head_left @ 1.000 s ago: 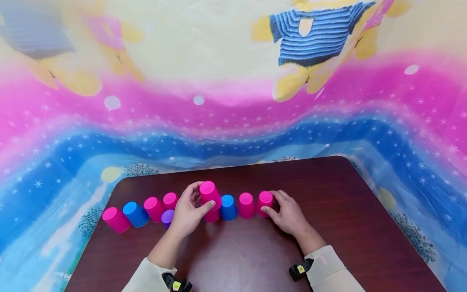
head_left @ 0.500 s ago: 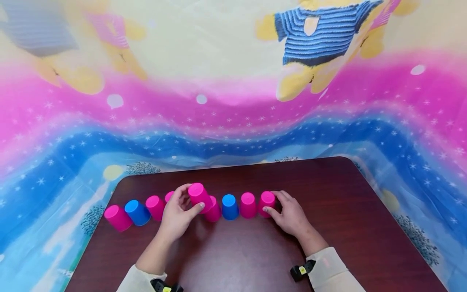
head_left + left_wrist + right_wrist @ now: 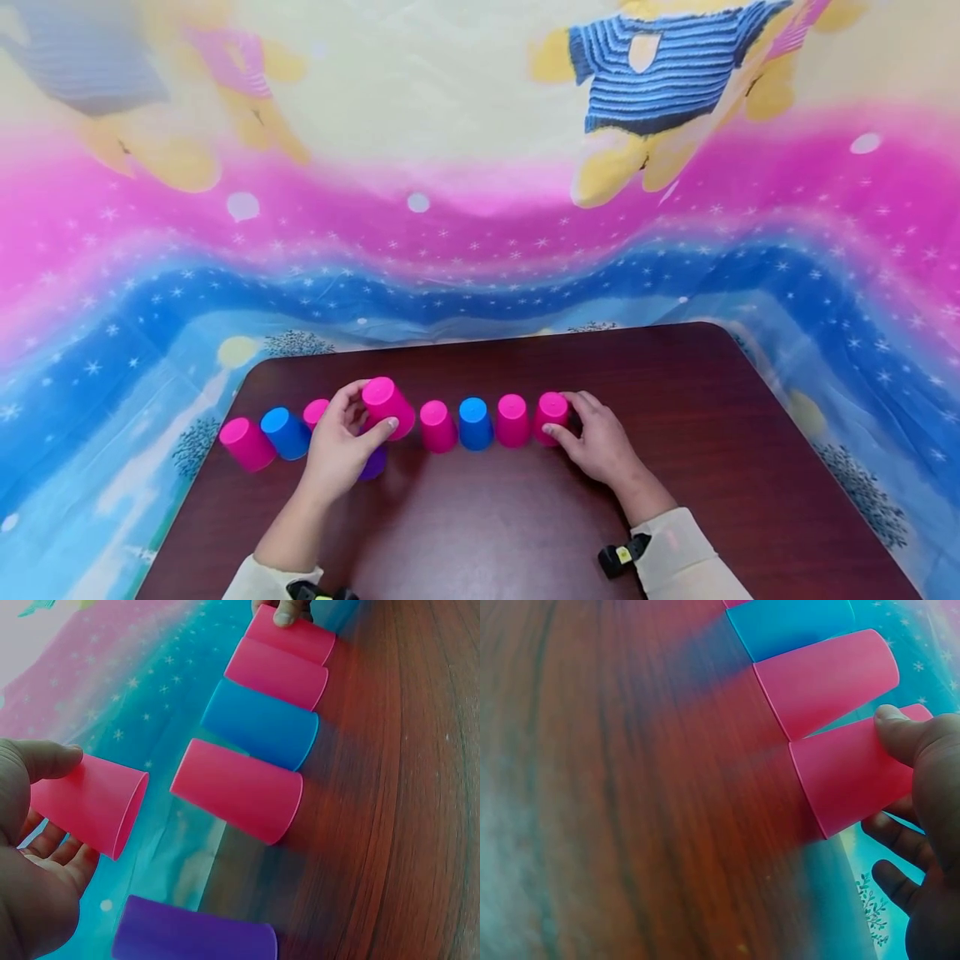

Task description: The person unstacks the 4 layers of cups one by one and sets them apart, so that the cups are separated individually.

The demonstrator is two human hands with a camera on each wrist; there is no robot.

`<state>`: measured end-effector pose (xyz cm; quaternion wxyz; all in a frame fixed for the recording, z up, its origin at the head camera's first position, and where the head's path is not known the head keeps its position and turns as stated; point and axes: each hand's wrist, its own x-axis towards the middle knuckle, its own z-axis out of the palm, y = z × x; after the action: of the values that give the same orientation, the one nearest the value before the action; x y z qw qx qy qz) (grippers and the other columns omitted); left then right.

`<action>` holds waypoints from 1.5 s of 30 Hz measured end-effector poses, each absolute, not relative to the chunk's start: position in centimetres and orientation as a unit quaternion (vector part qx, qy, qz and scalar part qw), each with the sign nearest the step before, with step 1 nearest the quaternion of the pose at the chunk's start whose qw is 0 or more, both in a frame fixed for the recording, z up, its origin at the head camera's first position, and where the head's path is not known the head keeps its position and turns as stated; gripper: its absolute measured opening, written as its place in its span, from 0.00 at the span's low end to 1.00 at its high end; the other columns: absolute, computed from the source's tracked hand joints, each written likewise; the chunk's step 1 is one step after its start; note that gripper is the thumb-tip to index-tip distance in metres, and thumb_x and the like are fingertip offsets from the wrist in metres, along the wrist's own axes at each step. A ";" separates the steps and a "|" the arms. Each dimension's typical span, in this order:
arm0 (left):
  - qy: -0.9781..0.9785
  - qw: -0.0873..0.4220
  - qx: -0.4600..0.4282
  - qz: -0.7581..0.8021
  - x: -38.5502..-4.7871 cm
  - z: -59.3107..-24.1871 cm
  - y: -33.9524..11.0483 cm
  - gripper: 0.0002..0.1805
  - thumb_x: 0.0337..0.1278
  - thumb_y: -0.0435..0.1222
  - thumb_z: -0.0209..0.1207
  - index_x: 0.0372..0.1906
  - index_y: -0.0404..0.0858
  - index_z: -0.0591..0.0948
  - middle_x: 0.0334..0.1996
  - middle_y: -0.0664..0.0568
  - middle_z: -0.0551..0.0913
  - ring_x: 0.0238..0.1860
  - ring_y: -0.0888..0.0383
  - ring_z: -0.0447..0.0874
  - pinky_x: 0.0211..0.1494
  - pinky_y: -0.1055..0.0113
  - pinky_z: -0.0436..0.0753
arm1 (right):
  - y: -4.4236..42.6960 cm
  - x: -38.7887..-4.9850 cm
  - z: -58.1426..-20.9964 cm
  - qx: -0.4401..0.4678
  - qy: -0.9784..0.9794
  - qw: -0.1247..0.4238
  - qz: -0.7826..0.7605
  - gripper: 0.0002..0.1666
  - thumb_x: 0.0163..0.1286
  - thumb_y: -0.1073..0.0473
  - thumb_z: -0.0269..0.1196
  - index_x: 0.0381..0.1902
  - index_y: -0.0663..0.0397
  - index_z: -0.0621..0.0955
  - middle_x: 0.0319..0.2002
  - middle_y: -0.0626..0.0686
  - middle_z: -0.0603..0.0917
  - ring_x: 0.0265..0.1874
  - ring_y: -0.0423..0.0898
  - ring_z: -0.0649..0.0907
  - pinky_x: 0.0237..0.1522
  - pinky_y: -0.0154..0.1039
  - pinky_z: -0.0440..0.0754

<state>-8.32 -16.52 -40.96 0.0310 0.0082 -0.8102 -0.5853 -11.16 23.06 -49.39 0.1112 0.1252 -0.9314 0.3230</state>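
One purple cup (image 3: 373,464), standing, partly hidden by the left hand (image 3: 339,446). Left hand: thumb and fingers round a pink cup (image 3: 387,408), raised, mouth down, axis near upright, left of the row. Row, left to right: first cup (image 3: 438,427), blue cup (image 3: 476,425), third cup (image 3: 512,421), end cup (image 3: 552,414), standing, gripped by the right hand (image 3: 597,442).

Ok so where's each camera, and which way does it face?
Head: worn on the head, facing forward and down at the table; left hand, right hand and sleeves show.
Left wrist: on that wrist, facing along the table; left hand shows holding a raised pink cup, right hand partly.
Right wrist: on that wrist, facing the rightmost pink cup; only right hand shows.
Both wrist views share the rightmost pink cup and one blue cup.
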 end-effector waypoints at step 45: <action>-0.809 0.091 0.077 -0.576 -5.2 -41.3 -22.5 0.42 0.60 0.38 0.73 0.76 0.41 0.65 0.69 0.46 0.75 0.71 0.46 0.72 0.66 0.72 0.73 | 23.1 -11.1 -49.4 0.128 -0.932 0.110 0.319 0.36 0.66 0.43 0.73 0.66 0.52 0.77 0.54 0.52 0.81 0.53 0.54 0.82 0.57 0.57 0.83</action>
<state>-5.21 -22.46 -41.34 0.0911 0.0771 -0.8090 -0.5756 -11.12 23.13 -49.42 0.1100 0.1283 -0.9324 0.3194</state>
